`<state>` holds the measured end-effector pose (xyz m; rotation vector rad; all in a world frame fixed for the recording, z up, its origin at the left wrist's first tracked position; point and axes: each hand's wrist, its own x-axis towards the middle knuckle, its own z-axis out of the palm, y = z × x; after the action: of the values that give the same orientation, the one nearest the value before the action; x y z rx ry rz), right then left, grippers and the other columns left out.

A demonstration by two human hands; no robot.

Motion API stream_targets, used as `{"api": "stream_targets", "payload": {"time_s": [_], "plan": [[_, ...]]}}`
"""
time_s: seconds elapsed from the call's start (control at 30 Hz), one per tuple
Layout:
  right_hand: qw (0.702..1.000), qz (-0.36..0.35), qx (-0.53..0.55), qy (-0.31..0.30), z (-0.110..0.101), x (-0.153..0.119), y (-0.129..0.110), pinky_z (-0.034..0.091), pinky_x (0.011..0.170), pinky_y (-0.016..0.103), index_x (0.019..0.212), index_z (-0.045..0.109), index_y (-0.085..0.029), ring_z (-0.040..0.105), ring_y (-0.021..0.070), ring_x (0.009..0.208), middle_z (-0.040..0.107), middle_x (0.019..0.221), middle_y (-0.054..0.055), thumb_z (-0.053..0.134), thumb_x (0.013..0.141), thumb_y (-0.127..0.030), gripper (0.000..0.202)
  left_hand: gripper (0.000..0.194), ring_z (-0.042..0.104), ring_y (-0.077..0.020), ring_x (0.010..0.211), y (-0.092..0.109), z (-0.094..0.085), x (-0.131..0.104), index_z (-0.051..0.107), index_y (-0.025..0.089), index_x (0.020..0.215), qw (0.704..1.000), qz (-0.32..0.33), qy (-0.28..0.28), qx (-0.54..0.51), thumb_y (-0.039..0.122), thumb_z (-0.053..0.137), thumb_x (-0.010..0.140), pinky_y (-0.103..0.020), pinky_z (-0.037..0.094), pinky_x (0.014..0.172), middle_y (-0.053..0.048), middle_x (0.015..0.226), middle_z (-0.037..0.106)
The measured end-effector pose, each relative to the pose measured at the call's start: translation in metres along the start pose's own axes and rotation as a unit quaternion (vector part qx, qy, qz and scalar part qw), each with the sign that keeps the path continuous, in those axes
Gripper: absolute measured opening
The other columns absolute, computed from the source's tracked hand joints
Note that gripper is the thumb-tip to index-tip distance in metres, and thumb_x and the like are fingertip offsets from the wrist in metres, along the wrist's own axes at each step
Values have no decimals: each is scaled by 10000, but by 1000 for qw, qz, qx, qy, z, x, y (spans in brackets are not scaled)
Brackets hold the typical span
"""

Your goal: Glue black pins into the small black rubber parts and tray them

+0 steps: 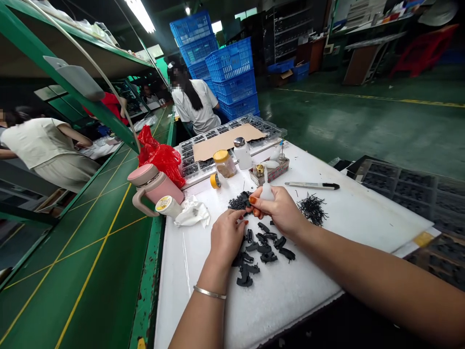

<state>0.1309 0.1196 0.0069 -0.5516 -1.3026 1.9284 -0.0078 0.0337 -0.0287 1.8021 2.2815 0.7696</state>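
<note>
My right hand (285,208) is closed round a small white squeeze bottle (268,192) with its narrow nozzle pointing up. A small black plastic part (246,198) shows at my right fingertips, between the two hands. Close beside it, my left hand (228,230) has its fingertips pinched together; what they grip is too small to make out. Several curved black plastic parts (268,257) lie loose on the white tabletop (319,271) below my hands. Behind my fingers is a pile of tiny black pieces (237,201). A heap of thin black pins (312,209) sits right of my right hand.
A pink mug (156,186), white tissue (192,213) and red bag (160,157) stand at left. Farther back are a yellow-lidded jar (224,164), pump bottle (242,154), small box (279,170) and compartment tray (191,162). A cutter knife (312,185) lies right; a green conveyor (98,252) runs left.
</note>
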Motion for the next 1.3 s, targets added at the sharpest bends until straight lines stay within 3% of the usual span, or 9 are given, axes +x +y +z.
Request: {"api": "stream_targets", "payload": {"time_s": [0.2, 0.4, 0.53, 0.73, 0.9, 1.07, 1.17, 1.3], "plan": [[1000, 2, 1, 7, -2, 0, 0, 411, 480, 212, 733, 597, -138, 542, 100, 513, 622, 602, 16, 744, 672, -332, 251, 143, 578, -196, 758, -1, 1, 2, 667, 230, 874, 1000, -9, 3, 12, 153, 581, 791, -278, 388, 644, -32, 828, 628], [1000, 9, 2, 16, -1, 1, -1, 408, 473, 212, 726, 594, -137, 534, 95, 508, 636, 616, 27, 753, 650, -357, 282, 125, 551, -197, 757, -6, -1, 1, 669, 217, 739, 990, -52, 16, -132, 110, 607, 727, -307, 383, 717, -24, 787, 637], [1000, 14, -8, 20, 0, 1, -2, 402, 464, 209, 738, 590, -139, 532, 94, 500, 643, 614, 28, 751, 650, -358, 286, 104, 591, -185, 691, -14, -4, 2, 682, 187, 812, 971, -91, 7, -222, 237, 598, 777, -301, 454, 670, -42, 770, 668], [998, 0, -63, -4, 2, -1, -5, 416, 484, 217, 717, 603, -128, 526, 88, 493, 650, 629, 36, 735, 672, -380, 288, 292, 655, -203, 752, -16, -16, -1, 650, 132, 837, 919, -136, 2, -371, 414, 611, 774, -308, 528, 669, -93, 834, 685], [997, 3, -81, -5, 3, -1, -3, 419, 479, 220, 721, 605, -129, 532, 94, 496, 641, 619, 30, 746, 659, -402, 314, 145, 577, -158, 587, -16, -9, 0, 687, 153, 710, 938, -146, 18, -313, 297, 688, 690, -248, 439, 556, -33, 632, 647], [996, -3, -91, 3, 2, 0, -2, 417, 473, 215, 731, 603, -126, 531, 91, 496, 652, 631, 40, 750, 659, -402, 320, 29, 513, -134, 556, -17, -6, 1, 702, 185, 644, 939, -157, 36, -304, 211, 714, 644, -233, 370, 528, -7, 583, 625], [995, 0, -100, 7, 3, -1, -4, 420, 475, 219, 723, 605, -132, 528, 91, 495, 644, 626, 34, 755, 655, -397, 312, 78, 526, -131, 543, -18, -10, 2, 706, 168, 680, 919, -174, 29, -352, 222, 737, 632, -233, 404, 529, -13, 581, 626], [991, -6, -135, 3, 4, -2, -6, 431, 487, 234, 709, 614, -139, 536, 102, 502, 646, 641, 39, 742, 671, -396, 290, 246, 600, -133, 638, -20, -17, 1, 718, 139, 817, 862, -200, 10, -466, 279, 773, 623, -238, 502, 627, -57, 737, 682]]}}
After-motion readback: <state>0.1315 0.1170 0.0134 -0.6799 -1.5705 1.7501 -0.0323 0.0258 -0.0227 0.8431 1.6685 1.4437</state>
